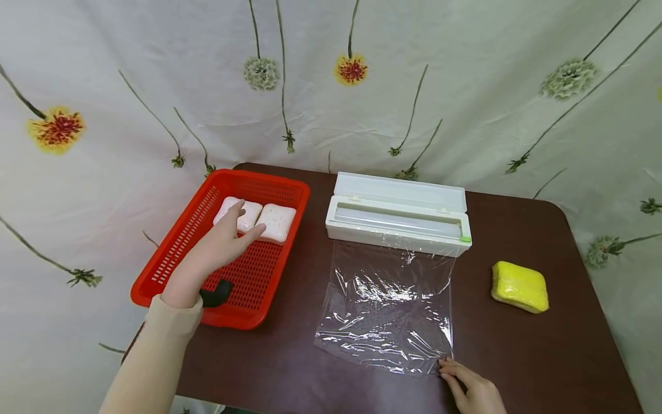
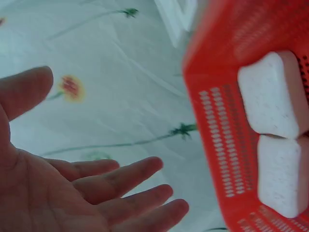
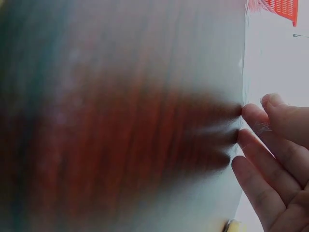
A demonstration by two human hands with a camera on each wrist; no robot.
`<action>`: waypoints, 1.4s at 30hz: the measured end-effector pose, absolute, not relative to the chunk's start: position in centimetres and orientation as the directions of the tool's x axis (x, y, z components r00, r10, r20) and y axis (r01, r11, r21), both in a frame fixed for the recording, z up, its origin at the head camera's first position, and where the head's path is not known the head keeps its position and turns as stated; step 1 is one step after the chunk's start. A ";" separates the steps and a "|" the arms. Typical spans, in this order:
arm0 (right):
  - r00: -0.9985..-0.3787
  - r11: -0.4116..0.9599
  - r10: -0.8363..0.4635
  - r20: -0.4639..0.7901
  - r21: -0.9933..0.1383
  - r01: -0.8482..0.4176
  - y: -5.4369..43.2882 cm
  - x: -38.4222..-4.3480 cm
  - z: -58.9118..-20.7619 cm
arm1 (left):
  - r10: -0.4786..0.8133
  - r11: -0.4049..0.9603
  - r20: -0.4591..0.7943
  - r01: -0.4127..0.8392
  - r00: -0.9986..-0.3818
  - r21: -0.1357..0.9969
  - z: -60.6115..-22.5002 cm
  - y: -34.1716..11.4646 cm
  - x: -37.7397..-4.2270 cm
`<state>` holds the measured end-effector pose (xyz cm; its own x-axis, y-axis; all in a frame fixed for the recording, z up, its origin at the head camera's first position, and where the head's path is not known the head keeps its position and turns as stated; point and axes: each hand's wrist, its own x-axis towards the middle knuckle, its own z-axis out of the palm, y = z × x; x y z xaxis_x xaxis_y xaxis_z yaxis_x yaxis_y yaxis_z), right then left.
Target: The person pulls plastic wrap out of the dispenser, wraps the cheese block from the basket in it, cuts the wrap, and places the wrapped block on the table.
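My left hand (image 1: 223, 238) reaches over the red basket (image 1: 283, 270) with its fingers spread, holding nothing. Beyond its fingertips, two white sponge-like blocks (image 1: 277, 222) lie side by side inside the basket; the hand partly covers the left one. In the left wrist view, the blocks (image 2: 279, 176) stand apart from the hand (image 2: 96, 188). My right hand (image 1: 473, 390) pinches the near right corner of a clear cling film sheet (image 1: 383, 305). This sheet stretches over the table from a white cling film dispenser (image 1: 398, 244), whose lid stands open.
A shiny yellow block (image 1: 519, 286) lies on the brown table (image 1: 558, 356) at the right. A green piece (image 1: 465, 239) sits at the dispenser's right end. Behind the table hangs a flowered cloth (image 1: 310, 115). Something black (image 1: 219, 293) shows beside my left wrist.
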<state>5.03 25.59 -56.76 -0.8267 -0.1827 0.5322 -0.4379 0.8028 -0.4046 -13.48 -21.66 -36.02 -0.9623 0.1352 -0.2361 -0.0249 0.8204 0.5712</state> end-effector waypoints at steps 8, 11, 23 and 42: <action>-0.832 0.801 -0.154 0.533 -0.426 -0.421 25.6 5.0 -56.7 | 0.108 0.774 -0.248 -0.075 -0.963 0.629 -40.3 -23.9 -19.4; -0.830 0.795 -0.151 0.536 -0.433 -0.425 25.6 5.1 -56.8 | 0.089 0.748 -0.243 -0.096 -0.966 0.656 -42.4 -24.4 -20.9; -0.848 0.816 -0.139 0.512 -0.426 -0.391 25.5 5.2 -57.1 | 0.091 0.730 -0.271 -0.121 -0.958 0.673 -47.3 -23.2 -23.1; -0.844 0.790 -0.103 0.527 -0.472 -0.391 25.4 5.2 -56.8 | 0.082 0.721 -0.279 -0.137 -0.957 0.679 -50.1 -23.0 -23.2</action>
